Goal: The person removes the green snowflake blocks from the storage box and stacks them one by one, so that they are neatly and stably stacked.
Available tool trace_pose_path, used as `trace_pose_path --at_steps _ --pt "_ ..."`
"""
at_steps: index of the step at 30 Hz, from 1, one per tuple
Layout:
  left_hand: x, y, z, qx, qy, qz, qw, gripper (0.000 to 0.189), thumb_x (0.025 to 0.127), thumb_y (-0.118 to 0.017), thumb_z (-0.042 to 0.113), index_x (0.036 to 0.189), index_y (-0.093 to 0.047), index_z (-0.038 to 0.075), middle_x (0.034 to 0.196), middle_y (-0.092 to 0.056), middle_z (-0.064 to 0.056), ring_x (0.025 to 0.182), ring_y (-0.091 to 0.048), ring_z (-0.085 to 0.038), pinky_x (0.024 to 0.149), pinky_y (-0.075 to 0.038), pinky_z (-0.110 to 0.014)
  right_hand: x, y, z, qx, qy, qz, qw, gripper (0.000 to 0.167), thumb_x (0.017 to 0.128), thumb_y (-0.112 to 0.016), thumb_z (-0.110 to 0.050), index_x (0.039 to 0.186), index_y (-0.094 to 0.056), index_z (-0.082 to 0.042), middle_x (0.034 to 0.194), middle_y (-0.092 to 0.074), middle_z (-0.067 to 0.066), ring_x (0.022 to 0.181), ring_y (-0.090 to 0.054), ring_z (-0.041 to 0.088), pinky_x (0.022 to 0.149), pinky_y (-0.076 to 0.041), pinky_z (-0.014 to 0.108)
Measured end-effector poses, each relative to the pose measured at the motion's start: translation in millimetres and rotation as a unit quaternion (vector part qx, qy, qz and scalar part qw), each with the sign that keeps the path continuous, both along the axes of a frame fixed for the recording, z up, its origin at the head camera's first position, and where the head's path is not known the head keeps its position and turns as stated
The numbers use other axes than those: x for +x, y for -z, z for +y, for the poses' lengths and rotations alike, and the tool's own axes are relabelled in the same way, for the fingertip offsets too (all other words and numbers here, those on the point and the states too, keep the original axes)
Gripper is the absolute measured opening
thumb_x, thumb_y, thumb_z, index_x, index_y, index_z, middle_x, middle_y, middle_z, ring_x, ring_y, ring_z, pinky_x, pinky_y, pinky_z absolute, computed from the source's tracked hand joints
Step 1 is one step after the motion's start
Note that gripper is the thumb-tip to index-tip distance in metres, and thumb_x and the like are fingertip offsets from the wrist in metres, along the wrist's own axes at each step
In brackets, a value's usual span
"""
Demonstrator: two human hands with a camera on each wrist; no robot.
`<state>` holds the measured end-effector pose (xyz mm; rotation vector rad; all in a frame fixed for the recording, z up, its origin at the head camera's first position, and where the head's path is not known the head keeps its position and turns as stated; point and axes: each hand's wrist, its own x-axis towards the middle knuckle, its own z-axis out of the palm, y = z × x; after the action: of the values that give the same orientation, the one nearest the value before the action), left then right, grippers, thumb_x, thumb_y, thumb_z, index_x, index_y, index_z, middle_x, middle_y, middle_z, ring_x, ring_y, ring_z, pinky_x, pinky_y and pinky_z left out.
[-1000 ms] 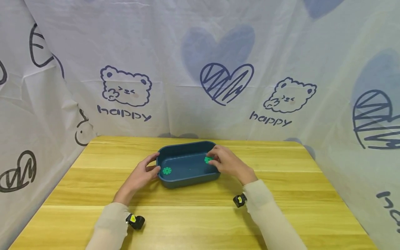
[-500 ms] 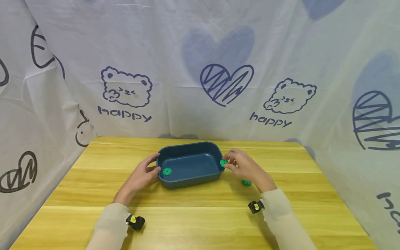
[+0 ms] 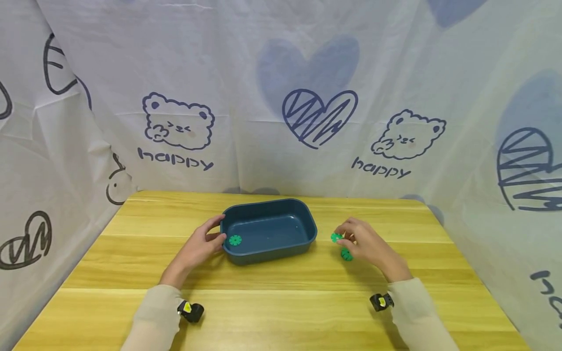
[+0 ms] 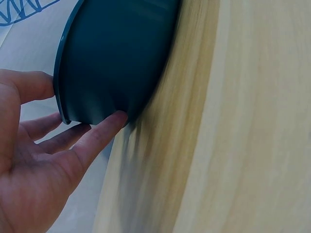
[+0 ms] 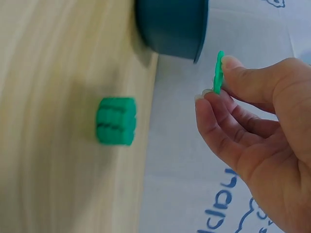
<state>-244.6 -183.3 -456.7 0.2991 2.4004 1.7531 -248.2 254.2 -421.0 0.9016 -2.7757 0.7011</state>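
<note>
A dark blue rectangular bin (image 3: 268, 254) with rounded corners sits on the table. My left hand (image 3: 203, 243) holds its left end, and in the left wrist view the fingertips of the left hand (image 4: 43, 160) press on the bin's outer wall (image 4: 112, 58). One green notched disc (image 3: 235, 240) lies flat inside at the left end. To the right of the bin, my right hand (image 3: 362, 243) pinches another green notched disc (image 5: 218, 73) between thumb and fingertips, above the table. Just below that disc, a short stack of green discs (image 5: 116, 121) stands on the wood.
The wooden table (image 3: 272, 312) reaches toward me in front of the bin. Behind it and at the sides hangs a white cloth (image 3: 246, 161) printed with bears and hearts. A small black camera sits on each wrist.
My right hand has lifted a green disc out of the bin's right end and carried it rightward to near the stack, which has come into sight. The left hand stays put.
</note>
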Motion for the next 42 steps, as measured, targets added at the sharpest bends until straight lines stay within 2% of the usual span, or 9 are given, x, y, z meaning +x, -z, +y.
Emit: trace_pose_path --at_steps 6,12,17,27,35,42 --pt "0.3 0.0 0.3 -0.003 -0.001 0.001 1.0 0.061 0.107 -0.05 0.008 0.163 -0.026 0.006 0.166 -0.025 -0.027 0.145 -0.044 -0.05 0.102 -0.059 -0.042 1.9 11.6 14.4 -0.002 0.005 0.001 1.0 0.014 0.091 -0.075 -0.002 0.105 -0.074 0.002 0.096 -0.068 0.01 0.08 -0.062 0.012 0.067 -0.057 0.024" --pt "0.6 -0.4 0.2 -0.003 -0.001 0.001 1.0 0.061 0.107 -0.05 0.008 0.163 -0.026 0.006 0.166 -0.025 -0.027 0.145 -0.045 -0.05 0.103 -0.059 -0.042 3.3 21.0 23.5 0.006 0.023 -0.015 0.9996 0.014 0.092 -0.075 -0.003 0.105 -0.074 0.002 0.097 -0.068 0.009 0.082 -0.062 0.013 0.069 -0.058 0.024" --pt "0.7 -0.5 0.1 -0.002 -0.001 -0.001 1.0 0.061 0.107 -0.05 0.008 0.163 -0.026 0.006 0.166 -0.024 -0.027 0.145 -0.045 -0.05 0.102 -0.059 -0.04 3.1 26.7 27.9 0.011 0.022 -0.018 0.9995 0.013 0.092 -0.074 -0.003 0.105 -0.073 0.002 0.098 -0.068 0.009 0.083 -0.063 0.014 0.07 -0.058 0.025" --pt "0.3 0.1 -0.1 0.0 -0.001 -0.003 1.0 0.061 0.107 -0.05 0.007 0.163 -0.025 0.006 0.167 -0.024 -0.028 0.146 -0.043 -0.05 0.103 -0.058 -0.043 0.8 34.5 33.3 0.019 0.024 -0.042 0.9987 0.014 0.093 -0.074 -0.003 0.106 -0.073 0.002 0.099 -0.067 0.007 0.084 -0.061 0.011 0.071 -0.058 0.022" --pt "0.3 0.4 -0.4 0.0 -0.002 -0.002 1.0 0.061 0.107 -0.05 0.007 0.163 -0.026 0.006 0.166 -0.024 -0.028 0.145 -0.043 -0.05 0.103 -0.058 -0.044 1.5 34.6 33.9 0.024 0.025 -0.057 0.9978 0.015 0.093 -0.073 -0.003 0.107 -0.073 0.002 0.1 -0.067 0.006 0.085 -0.061 0.011 0.071 -0.058 0.023" --pt "0.5 0.4 -0.8 0.001 -0.001 -0.004 1.0 0.061 0.107 -0.05 0.008 0.163 -0.025 0.007 0.167 -0.024 -0.027 0.146 -0.043 -0.05 0.104 -0.058 -0.044 3.6 34.6 34.2 0.03 0.016 -0.046 0.9984 0.015 0.093 -0.073 -0.003 0.108 -0.073 0.0 0.102 -0.068 0.006 0.091 -0.064 0.017 0.079 -0.061 0.033"
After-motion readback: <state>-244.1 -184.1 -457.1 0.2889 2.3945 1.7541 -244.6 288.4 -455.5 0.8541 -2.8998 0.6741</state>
